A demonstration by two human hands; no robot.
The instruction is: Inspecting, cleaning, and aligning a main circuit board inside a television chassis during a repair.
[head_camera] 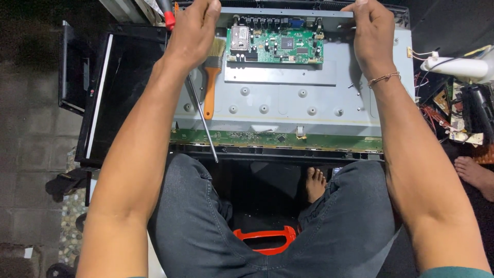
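While both hands grip the far edge of the grey metal chassis (pixel 288 103), the left hand (pixel 191 32) also seems to pinch a long screwdriver (pixel 201 116), its shaft slanting down over the panel. The right hand (pixel 371 32) closes on the top rim. The green circuit board (pixel 275 46) sits near that edge, an orange-handled brush (pixel 211 82) lying loose beside it. Tilting the chassis could send the brush sliding, or let the screwdriver tip scrape the lower board strip (pixel 278 138).

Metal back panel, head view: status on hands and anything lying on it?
Left hand and right hand grip metal back panel at far edge. Paintbrush and screwdriver lie on it, under left hand.
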